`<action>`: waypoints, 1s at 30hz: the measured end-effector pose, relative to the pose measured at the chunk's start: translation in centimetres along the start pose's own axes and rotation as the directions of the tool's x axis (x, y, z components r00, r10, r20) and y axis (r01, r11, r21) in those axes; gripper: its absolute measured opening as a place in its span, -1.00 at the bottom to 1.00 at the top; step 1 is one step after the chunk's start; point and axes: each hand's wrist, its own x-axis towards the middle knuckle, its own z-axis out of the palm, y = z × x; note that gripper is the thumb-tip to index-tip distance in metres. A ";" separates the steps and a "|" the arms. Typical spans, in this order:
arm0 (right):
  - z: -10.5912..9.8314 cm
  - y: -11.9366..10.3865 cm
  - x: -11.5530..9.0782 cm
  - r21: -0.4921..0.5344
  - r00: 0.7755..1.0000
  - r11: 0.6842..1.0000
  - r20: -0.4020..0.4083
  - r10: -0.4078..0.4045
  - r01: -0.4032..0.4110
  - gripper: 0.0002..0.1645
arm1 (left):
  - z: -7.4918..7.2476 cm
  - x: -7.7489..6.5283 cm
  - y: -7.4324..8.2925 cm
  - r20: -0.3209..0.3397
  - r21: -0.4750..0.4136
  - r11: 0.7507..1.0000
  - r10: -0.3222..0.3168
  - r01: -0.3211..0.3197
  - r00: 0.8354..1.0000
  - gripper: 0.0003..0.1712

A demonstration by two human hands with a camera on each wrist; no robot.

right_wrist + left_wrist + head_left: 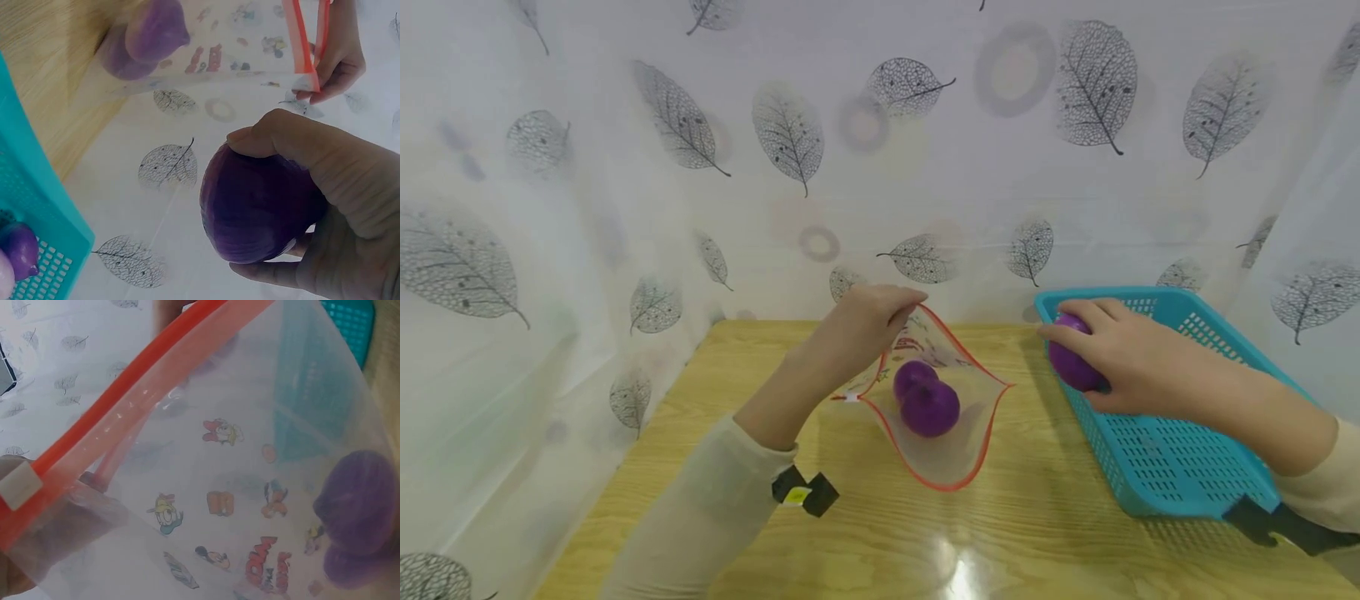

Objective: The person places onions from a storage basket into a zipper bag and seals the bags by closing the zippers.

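Observation:
My left hand (861, 333) pinches the upper rim of a clear zip bag (957, 458) with a red-orange zip edge, its mouth spread wide. Inside the bag lie two purple onions (930, 408), which show through the printed plastic in the left wrist view. My right hand (1138, 362) grips another purple onion (1071, 354) between thumb and fingers, over the left rim of the blue basket (1112, 487). A white slider (20, 485) sits on the zip edge near my left hand.
The basket stands on the right of the wooden table (850, 542). In the right wrist view it holds a purple onion (22, 250) and a pale pink thing (5, 275), cut by the frame. A leaf-patterned curtain (925, 192) hangs behind and along the left.

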 end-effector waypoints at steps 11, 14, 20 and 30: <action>-0.5 -2.5 0.4 -0.155 0.958 0.974 -0.206 -0.197 0.167 -0.07 | 0.2 -0.1 -0.2 -0.035 0.020 0.999 0.037 -0.036 0.999 -0.76; -0.8 -3.1 0.6 -0.172 0.927 0.960 -0.266 -0.263 0.223 -0.04 | 0.3 -0.1 -0.1 -0.040 0.025 0.999 0.043 -0.042 0.998 -0.76; -1.3 -4.8 0.7 -0.205 0.877 0.942 -0.356 -0.324 0.265 -0.07 | 0.2 -0.1 -0.1 -0.033 0.020 0.999 0.035 -0.034 0.999 -0.76; -2.2 -7.6 1.4 -0.254 0.773 0.932 -0.524 -0.358 0.259 -0.46 | 0.3 -0.2 -0.1 -0.031 0.005 1.000 0.027 -0.027 0.999 -0.75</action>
